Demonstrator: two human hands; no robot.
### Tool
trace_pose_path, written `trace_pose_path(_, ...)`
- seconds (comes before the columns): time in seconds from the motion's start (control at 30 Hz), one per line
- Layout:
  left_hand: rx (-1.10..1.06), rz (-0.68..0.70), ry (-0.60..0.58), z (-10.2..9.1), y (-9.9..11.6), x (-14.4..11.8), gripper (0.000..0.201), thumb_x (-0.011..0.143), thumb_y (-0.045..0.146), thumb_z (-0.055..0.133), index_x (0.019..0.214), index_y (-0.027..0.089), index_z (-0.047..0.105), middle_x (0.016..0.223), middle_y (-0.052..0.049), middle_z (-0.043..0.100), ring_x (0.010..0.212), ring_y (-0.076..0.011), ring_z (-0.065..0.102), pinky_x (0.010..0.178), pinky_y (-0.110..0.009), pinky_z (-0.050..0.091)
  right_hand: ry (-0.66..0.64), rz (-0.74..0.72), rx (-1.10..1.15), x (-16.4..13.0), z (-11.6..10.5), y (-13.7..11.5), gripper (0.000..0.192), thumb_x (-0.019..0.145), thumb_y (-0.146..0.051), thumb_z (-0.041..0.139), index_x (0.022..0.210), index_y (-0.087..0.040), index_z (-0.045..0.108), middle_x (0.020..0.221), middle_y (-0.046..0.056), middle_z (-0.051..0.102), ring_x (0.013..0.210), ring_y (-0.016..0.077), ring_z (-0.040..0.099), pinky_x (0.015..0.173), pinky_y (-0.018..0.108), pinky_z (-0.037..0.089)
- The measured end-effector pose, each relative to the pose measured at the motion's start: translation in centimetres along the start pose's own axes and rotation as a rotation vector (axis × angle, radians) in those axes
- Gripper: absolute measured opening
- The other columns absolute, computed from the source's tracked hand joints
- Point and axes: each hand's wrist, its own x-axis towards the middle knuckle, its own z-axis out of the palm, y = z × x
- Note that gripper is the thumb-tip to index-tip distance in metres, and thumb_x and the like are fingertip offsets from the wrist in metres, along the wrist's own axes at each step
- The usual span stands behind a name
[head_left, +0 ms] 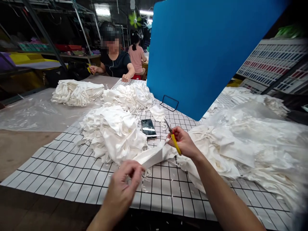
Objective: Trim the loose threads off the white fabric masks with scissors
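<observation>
Two hands stretching one white cloth strip [154,156] above the checked surface [72,179]: left hand [125,186] fingers pinching the 7 o'clock end, right hand [184,142] gripping yellow snips [175,142] at 2 o'clock; likely light, limp, best held taut by the ends.

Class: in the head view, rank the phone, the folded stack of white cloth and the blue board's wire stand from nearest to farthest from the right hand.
1. Phone, just left of the right hand.
2. Wire stand, beyond it.
3. Folded stack, far left.
</observation>
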Motion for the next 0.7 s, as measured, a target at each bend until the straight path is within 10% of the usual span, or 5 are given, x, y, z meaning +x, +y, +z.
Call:
trace_pose_path(0.1,-0.593,-0.351,-0.456,5.0,1.1,-0.5,0.046,0.092,0.05,0.048,0.091,0.012,0.074,0.081,-0.011,0.067,0.061,-0.0136,0.052,0.057,-0.026,0.042,0.099,-0.069,0.082,-2.9,-0.9,-1.2,0.031,0.075,-0.018,0.069,0.092,-0.026,0.044,0.084,-0.003,0.056,0.073,0.0124,0.054,0.067,0.024,0.046)
trace_pose_path(0.27,-1.13,-0.536,-0.293,11.0,0.8,0.7,0.045,0.086,0.051,0.058,0.104,0.012,0.071,0.094,-0.009,0.064,0.053,-0.0054,0.042,0.048,-0.019,0.033,0.163,-0.08,-0.131,-9.5,0.0,-2.3,0.03,0.072,-0.01,0.068,0.091,-0.025,0.051,0.077,-0.004,0.053,0.067,0.0121,0.05,0.059,0.022,0.043)
trace_pose_path(0.53,-0.909,-0.421,-0.216,9.6,1.0,0.6,0.04,0.082,0.051,0.065,0.092,0.012,0.068,0.074,-0.002,0.062,0.048,-0.0045,0.036,0.046,-0.019,0.027,0.025,0.261,-0.078,-16.3,0.9,-2.3,0.025,0.071,-0.015,0.072,0.083,-0.024,0.052,0.076,-0.001,0.064,0.064,0.0143,0.055,0.053,0.023,0.043)
trace_pose_path(0.7,-0.785,-0.349,-0.171,8.2,0.9,-0.2,0.038,0.082,0.046,0.068,0.101,0.014,0.067,0.079,-0.002,0.062,0.054,-0.0064,0.043,0.055,-0.021,0.037,0.282,0.298,0.279,-14.2,0.6,-0.7,0.034,0.076,-0.034,0.076,0.089,-0.026,0.046,0.101,0.007,0.071,0.065,0.0149,0.06,0.05,0.024,0.045)
